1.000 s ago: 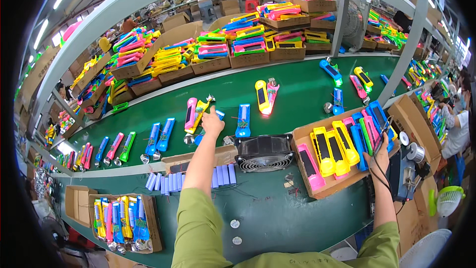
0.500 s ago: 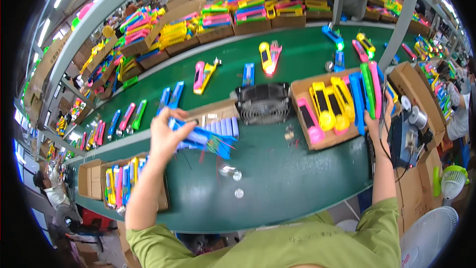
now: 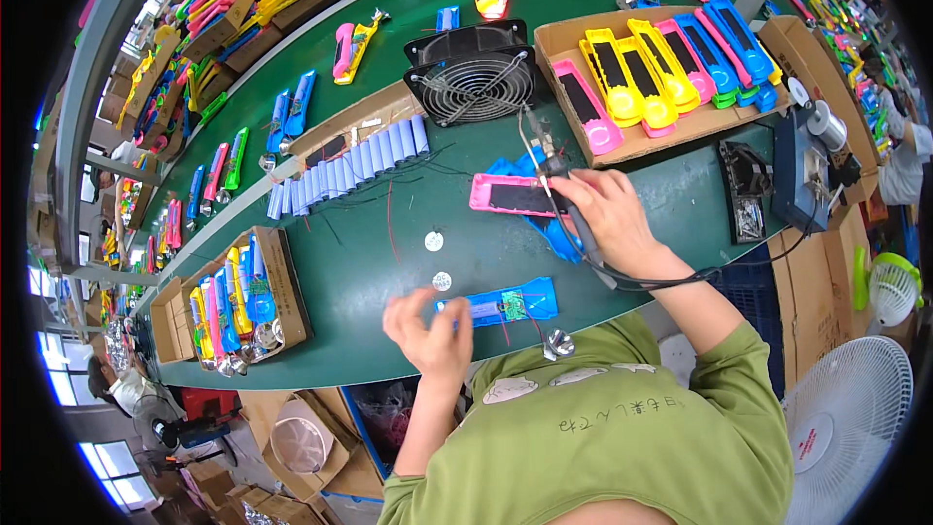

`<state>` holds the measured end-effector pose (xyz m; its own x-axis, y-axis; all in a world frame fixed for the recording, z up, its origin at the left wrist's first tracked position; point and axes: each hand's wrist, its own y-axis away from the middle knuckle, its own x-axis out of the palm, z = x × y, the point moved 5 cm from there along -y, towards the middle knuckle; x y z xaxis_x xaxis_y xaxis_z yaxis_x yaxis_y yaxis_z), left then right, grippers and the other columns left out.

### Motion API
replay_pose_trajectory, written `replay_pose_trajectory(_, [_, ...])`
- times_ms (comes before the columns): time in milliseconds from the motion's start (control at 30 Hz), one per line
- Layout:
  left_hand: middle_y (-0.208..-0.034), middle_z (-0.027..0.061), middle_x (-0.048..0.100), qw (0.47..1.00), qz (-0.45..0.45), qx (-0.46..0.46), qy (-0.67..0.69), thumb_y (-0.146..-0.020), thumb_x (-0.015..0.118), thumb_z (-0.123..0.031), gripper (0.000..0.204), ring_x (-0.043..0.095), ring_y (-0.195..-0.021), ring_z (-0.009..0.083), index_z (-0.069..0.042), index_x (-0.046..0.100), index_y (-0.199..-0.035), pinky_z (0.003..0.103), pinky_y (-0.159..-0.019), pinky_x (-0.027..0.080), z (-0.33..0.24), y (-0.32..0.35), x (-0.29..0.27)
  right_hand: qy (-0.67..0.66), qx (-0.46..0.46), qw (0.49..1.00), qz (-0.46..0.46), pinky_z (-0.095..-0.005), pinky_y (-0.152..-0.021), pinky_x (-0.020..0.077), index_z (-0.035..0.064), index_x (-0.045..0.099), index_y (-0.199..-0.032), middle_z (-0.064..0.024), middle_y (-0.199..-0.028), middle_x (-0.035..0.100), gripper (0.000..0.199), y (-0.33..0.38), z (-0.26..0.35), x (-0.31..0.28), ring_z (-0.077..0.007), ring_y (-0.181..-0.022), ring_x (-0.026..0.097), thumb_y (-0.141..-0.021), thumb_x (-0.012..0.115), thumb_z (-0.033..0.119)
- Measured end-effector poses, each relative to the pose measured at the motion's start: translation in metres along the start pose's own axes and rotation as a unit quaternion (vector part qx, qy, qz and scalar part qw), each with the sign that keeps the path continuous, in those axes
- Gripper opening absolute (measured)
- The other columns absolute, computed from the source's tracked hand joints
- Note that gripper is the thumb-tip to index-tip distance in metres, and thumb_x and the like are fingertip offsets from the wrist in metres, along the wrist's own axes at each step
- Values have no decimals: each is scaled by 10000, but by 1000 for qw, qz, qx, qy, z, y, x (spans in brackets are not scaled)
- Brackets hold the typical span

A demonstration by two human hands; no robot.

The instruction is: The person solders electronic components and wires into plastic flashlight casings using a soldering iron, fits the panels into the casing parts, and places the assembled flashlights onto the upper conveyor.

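My right hand (image 3: pixel 610 219) grips a soldering iron (image 3: pixel 586 236), its thin metal end pointing up and away toward the black fan. Under its fingertips is the right end of a pink plastic shell with a dark panel (image 3: pixel 510 196), lying across blue shells (image 3: pixel 556 235). My left hand (image 3: pixel 431 335), slightly blurred, has its fingers apart at the left end of an opened blue shell (image 3: pixel 536 297). Inside that shell are a battery and a green circuit board (image 3: pixel 513 306). A shiny round reflector (image 3: pixel 558 344) hangs by wires at the table's near edge.
A row of lilac batteries (image 3: pixel 360 160) lies beside the black fan (image 3: pixel 473 78). Cardboard boxes of coloured shells stand right (image 3: pixel 622 144) and left (image 3: pixel 292 282). The soldering station (image 3: pixel 802 170) is at right, its cable (image 3: pixel 714 272) crossing my right forearm. Beyond runs a green conveyor (image 3: pixel 408 49).
My left hand has come down from the batteries; the blue parts it held are out of it. My right hand has left the right box and now has the soldering iron. The view has tilted down.
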<state>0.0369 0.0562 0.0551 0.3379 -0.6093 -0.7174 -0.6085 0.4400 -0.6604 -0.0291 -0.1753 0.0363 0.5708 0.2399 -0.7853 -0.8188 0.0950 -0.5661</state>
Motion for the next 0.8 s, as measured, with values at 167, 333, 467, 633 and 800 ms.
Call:
replay_pose_trajectory(167, [-914,39,553,915,244,255,195,-639,666,-67,217,511,-842,244,-105,638,-851,364,-753,425,-56,1,26,0,29,1000,-10,-392,-831,382,115,448,-1221,-99,-1043,582,521,7,-9,-4,-273,-952,521,-736,632,165])
replay_pose_trajectory(333, [-984,73,538,874,337,307,167,-674,600,-77,206,522,-870,248,-63,621,-879,364,-757,429,-61,16,52,3,59,998,-38,-392,-817,389,134,471,-1208,-93,-1047,576,502,26,-9,-15,-262,-909,526,-725,599,89])
replay_pose_trajectory(467, [-992,110,568,895,305,132,298,-701,620,-1,184,569,-886,251,-32,616,-882,334,-736,474,-45,18,51,12,-12,996,-93,-428,-836,444,122,541,-1125,-78,-966,574,442,39,-2,-20,-250,-862,539,-691,618,79])
replay_pose_trajectory(633, [-936,116,611,930,152,-50,332,-776,597,45,107,616,-834,207,-5,626,-867,281,-708,492,-12,14,46,-32,-68,992,-101,-454,-801,512,105,569,-1041,-91,-884,556,467,72,0,-31,-269,-868,559,-597,716,119])
replay_pose_trajectory(800, [-839,122,629,928,163,-83,325,-793,587,29,48,625,-767,204,12,627,-813,281,-690,493,-4,20,47,-71,-128,989,-28,-441,-785,523,110,567,-1031,-84,-875,549,439,108,-10,-48,-281,-904,563,-615,707,109])
